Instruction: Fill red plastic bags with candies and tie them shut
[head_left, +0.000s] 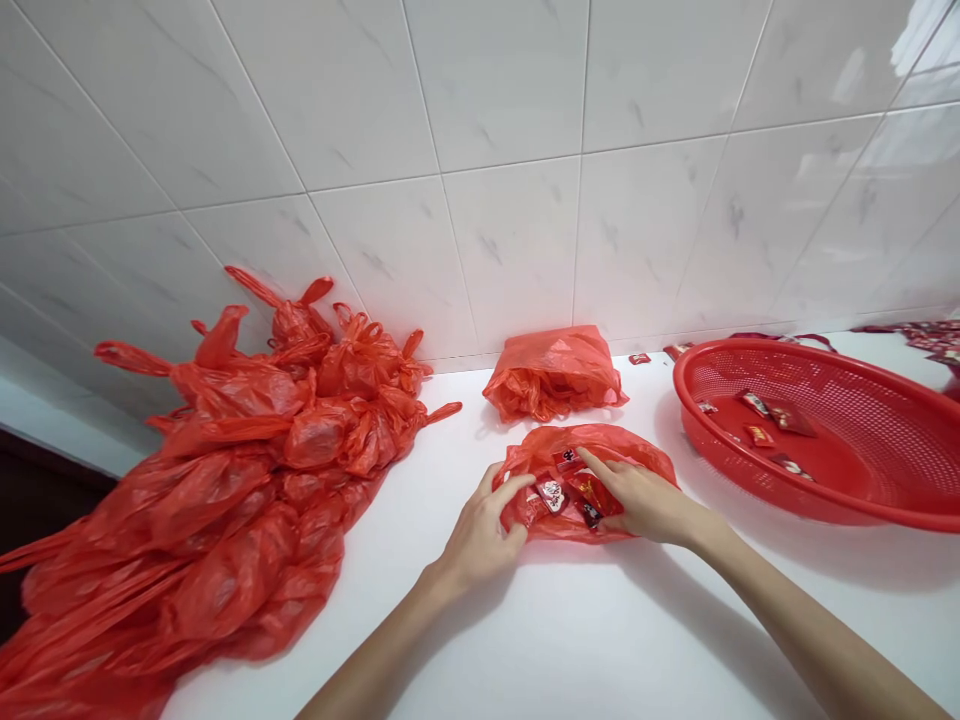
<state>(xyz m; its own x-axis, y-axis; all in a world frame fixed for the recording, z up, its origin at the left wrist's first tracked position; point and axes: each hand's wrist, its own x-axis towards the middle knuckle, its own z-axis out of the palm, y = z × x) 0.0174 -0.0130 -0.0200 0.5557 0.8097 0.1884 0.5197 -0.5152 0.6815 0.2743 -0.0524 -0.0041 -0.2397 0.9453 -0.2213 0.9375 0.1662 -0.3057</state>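
Note:
A thin red plastic bag (pixel 637 452) lies flat on the white table (pixel 585 630) with several small red wrapped candies (pixel 553 492) on it. My left hand (pixel 480 535) pinches the bag's near left edge, fingers curled on the plastic. My right hand (pixel 637 495) rests on the bag's right side, its fingers laid over the candies and the index finger stretched toward the bag's far edge.
A big heap of tied red bags (pixel 247 470) fills the left of the table. A stack of folded red bags (pixel 555 372) lies by the tiled wall. A red mesh basket (pixel 892 505) with a few candies (pixel 780 415) stands at the right.

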